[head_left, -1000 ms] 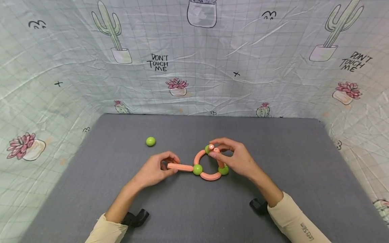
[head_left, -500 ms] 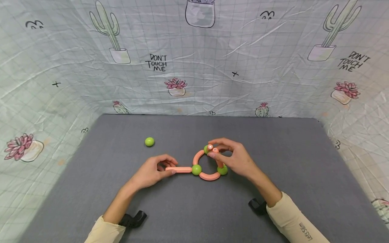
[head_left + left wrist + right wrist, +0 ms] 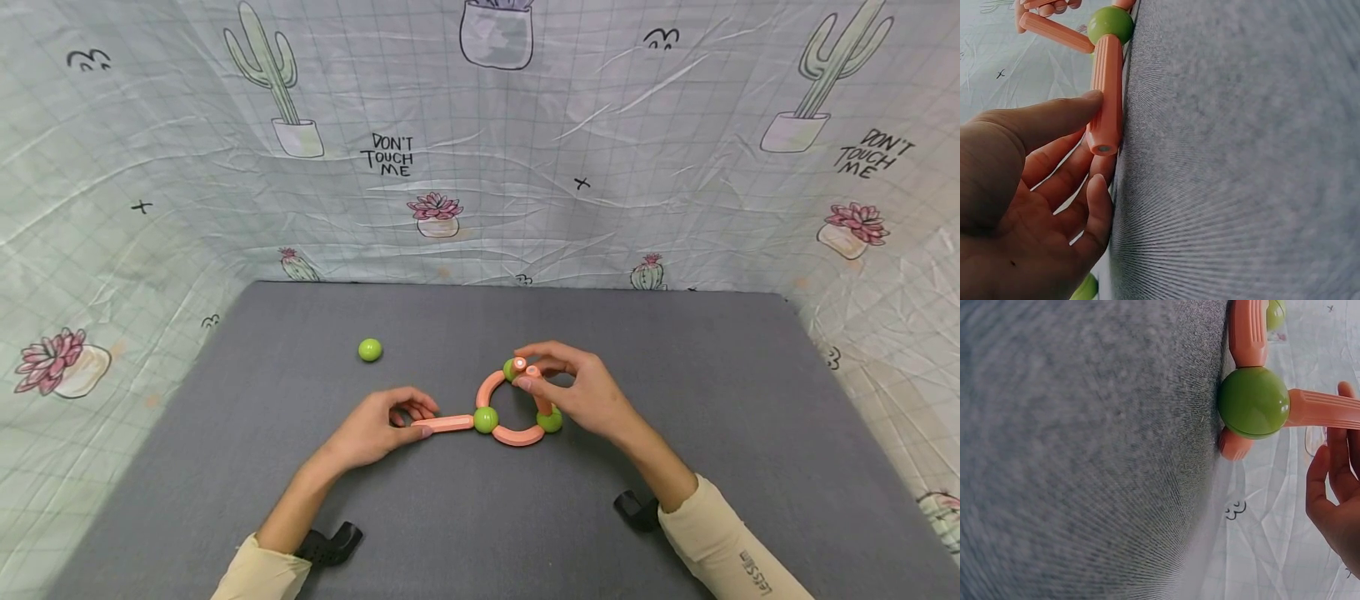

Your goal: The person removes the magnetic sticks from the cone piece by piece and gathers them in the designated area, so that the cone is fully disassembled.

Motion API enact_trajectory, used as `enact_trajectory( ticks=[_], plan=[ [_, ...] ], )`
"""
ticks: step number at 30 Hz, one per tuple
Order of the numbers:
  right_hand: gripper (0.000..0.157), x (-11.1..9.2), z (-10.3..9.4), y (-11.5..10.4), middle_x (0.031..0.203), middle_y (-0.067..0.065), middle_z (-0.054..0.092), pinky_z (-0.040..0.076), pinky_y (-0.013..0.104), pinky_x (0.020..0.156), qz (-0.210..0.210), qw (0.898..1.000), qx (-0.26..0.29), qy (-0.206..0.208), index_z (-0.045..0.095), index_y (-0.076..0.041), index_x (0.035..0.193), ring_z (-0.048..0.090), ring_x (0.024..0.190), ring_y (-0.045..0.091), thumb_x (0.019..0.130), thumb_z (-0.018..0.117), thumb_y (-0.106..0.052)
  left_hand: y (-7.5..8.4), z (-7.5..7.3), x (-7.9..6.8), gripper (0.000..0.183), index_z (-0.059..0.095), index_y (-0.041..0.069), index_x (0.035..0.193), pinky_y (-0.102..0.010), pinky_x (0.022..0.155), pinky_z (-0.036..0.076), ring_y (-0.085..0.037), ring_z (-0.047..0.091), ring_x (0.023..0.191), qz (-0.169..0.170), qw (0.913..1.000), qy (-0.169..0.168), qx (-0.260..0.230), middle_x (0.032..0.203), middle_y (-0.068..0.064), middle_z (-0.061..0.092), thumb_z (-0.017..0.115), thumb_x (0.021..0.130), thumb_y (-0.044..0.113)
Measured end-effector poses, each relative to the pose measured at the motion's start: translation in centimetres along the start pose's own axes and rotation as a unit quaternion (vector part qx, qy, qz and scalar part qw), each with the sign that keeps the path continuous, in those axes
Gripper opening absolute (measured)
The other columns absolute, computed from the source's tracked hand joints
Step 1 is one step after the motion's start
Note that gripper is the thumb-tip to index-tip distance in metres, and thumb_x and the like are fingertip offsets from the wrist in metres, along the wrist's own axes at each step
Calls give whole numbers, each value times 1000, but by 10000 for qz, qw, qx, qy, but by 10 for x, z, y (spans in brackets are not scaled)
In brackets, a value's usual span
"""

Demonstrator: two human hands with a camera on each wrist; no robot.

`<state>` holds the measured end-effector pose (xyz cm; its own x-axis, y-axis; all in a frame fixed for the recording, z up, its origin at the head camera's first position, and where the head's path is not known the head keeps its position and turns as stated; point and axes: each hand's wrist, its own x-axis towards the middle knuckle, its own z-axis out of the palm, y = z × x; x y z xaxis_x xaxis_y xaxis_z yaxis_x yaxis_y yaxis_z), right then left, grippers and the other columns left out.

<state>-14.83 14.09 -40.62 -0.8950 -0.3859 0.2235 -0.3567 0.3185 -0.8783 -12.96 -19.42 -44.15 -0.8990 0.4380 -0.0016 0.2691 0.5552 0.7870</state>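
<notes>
Orange magnetic building sticks and green balls form a ring on the grey tabletop, with curved sticks (image 3: pixel 519 437) at its sides. My left hand (image 3: pixel 371 429) pinches the free end of a straight orange stick (image 3: pixel 452 423), its thumb on the near side and fingers behind. That stick's other end meets the ring's left ball (image 3: pixel 486 419). My right hand (image 3: pixel 581 387) pinches two upright sticks (image 3: pixel 543 400) by their tops, thumb in front. One rises from the right ball (image 3: pixel 1254 402); the foot of the other is hidden. The back ball (image 3: pixel 510 368) is partly covered by the sticks.
A loose green ball (image 3: pixel 370 350) lies on the grey tabletop (image 3: pixel 675 350) behind my left hand. Printed cloth (image 3: pixel 495 158) walls the table at the back and both sides. Black wrist straps (image 3: pixel 332 543) sit below my hands, near the sleeves.
My left hand has lowered the free end of the straight stick, and its thumb has come nearer the table. The right hand keeps its hold on the upright sticks.
</notes>
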Motion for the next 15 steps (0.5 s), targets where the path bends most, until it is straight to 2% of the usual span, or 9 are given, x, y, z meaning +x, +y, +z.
enact_trajectory(
  ticks=[8, 15],
  plan=[
    [35, 0, 0, 1, 122, 6, 74, 56, 37, 85, -45, 10000, -33, -26, 71, -19, 129, 71, 96, 16, 95, 79, -22, 2, 0, 3, 24, 75, 17, 116, -24, 78, 53, -7, 65, 92, -109, 9999, 74, 42, 105, 5, 76, 80, 93, 21],
    [35, -1, 1, 3, 120, 6, 74, 56, 37, 85, -108, 9999, -90, -5, 70, -23, 130, 70, 93, 12, 96, 78, -22, 17, 5, 13, 23, 75, 16, 116, -24, 72, 53, -12, 65, 93, -235, 9982, 543, -42, 105, 3, 74, 79, 94, 22]
  ],
)
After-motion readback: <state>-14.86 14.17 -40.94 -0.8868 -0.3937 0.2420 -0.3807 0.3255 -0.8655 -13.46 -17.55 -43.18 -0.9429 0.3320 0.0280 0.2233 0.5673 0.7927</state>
